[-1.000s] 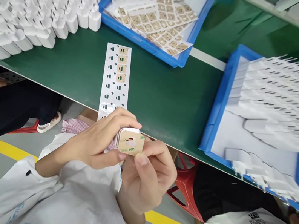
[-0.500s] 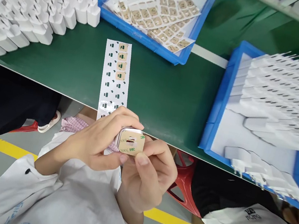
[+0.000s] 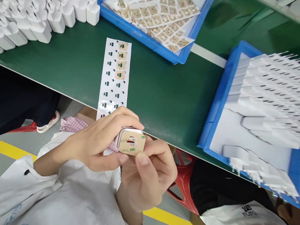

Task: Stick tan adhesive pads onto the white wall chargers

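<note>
My left hand [image 3: 102, 139] is closed around a white charger [image 3: 121, 134], its fingers along the top and the thumb below. The charger's end face is turned up toward me. Over that face lies a tan adhesive sticker [image 3: 125, 146] with green 3M print and a cut-out in its middle. Thumb and index finger of my right hand [image 3: 151, 170] pinch the sticker's lower right corner. Whether the sticker is stuck down all over I cannot tell. Beyond my left hand, a white sticker sheet [image 3: 113, 83] lies on the table, with several tan stickers in its upper right column.
Rows of white plug chargers [image 3: 41, 6] stand at the left of the green table [image 3: 157, 87]. One blue tray [image 3: 140, 34] at the back holds sticker sheets; another blue tray [image 3: 211, 123] at right holds chargers. Other people sit at both sides, with a red stool [image 3: 184, 179] at right.
The view has shifted very slightly. Both hands keep their hold on the charger and sticker, with almost no visible movement.
</note>
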`<state>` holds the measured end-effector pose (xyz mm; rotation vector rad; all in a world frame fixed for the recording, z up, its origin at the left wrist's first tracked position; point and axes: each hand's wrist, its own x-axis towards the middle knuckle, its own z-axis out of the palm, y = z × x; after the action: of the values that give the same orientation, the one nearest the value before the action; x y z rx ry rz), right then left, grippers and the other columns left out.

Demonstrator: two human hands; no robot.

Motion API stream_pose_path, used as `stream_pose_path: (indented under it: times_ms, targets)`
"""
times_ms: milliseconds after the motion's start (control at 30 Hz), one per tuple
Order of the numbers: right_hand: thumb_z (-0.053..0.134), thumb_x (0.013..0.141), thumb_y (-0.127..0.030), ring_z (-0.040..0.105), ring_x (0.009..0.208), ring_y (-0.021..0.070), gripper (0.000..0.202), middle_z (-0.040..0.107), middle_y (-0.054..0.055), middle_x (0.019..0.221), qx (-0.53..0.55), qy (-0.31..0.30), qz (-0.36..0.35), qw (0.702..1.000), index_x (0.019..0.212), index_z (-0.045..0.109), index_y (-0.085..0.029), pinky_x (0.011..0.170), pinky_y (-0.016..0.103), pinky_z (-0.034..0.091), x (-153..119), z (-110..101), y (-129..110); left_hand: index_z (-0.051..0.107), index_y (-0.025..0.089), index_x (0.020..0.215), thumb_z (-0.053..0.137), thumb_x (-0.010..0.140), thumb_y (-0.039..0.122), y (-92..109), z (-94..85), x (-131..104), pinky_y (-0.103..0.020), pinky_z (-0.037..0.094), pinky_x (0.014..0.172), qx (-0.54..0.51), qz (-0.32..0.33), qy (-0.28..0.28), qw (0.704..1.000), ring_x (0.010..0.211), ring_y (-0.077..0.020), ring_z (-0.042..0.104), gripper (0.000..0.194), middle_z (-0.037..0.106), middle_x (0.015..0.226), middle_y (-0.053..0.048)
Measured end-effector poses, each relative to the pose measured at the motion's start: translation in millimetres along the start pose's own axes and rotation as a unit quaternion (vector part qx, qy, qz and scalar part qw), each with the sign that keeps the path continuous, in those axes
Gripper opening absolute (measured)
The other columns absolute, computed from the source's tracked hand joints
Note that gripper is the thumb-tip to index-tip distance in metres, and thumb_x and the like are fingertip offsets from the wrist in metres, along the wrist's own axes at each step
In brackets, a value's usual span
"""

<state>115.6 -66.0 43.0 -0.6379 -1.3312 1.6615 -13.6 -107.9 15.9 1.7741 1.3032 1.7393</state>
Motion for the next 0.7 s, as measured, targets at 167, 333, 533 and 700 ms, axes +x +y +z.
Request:
stream_pose_path:
  times_ms: [167, 333, 533, 700]
  targets:
    - [0.067, 0.093, -0.027, 0.035, 0.051, 0.0115, 0.021, 0.052, -0.004, 0.06, 0.011, -0.006, 0.004, 1.0, 0.075, 0.058, -0.024, 0.05, 0.027, 0.036, -1.1, -1.0, 1.8, 0.047, 0.022, 0.132, 0.049, 0.103, 0.05, 0.7, 0.4, -2.7, -0.036, 0.057, 0.076, -0.021, -0.013, 0.004, 1.0, 0.095, -0.0218, 0.06, 0.041, 0.055, 0.11, -0.009]
    - [0.067, 0.094, -0.031, 0.044, 0.048, 0.0129, 0.022, 0.055, -0.003, 0.061, -0.003, -0.009, 0.009, 1.0, 0.075, 0.056, -0.025, 0.045, 0.027, 0.038, -0.9, -1.5, 3.8, 0.049, 0.024, 0.13, 0.032, 0.107, 0.059, 3.0, 1.8, -4.6, -0.041, 0.059, 0.081, -0.037, -0.054, 0.006, 0.998, 0.099, -0.0234, 0.064, 0.045, 0.055, 0.115, -0.009]
    - [0.067, 0.094, -0.03, 0.044, 0.05, 0.0124, 0.02, 0.056, -0.003, 0.062, 0.005, -0.011, 0.014, 1.0, 0.077, 0.057, -0.025, 0.047, 0.026, 0.039, -0.8, -2.5, 6.2, 0.05, 0.024, 0.129, 0.033, 0.108, 0.057, 2.2, 3.9, -5.3, -0.04, 0.057, 0.081, -0.037, -0.061, 0.022, 0.997, 0.101, -0.0231, 0.062, 0.042, 0.057, 0.113, -0.008]
    - [0.066, 0.094, -0.031, 0.042, 0.05, 0.0124, 0.022, 0.053, -0.004, 0.061, -0.032, 0.001, 0.006, 0.999, 0.076, 0.056, -0.025, 0.048, 0.027, 0.036, -1.2, -2.6, 7.4, 0.051, 0.023, 0.127, 0.035, 0.109, 0.051, 1.6, 3.5, -2.9, -0.037, 0.056, 0.079, -0.016, -0.047, 0.03, 0.998, 0.098, -0.0221, 0.061, 0.037, 0.058, 0.11, -0.008]
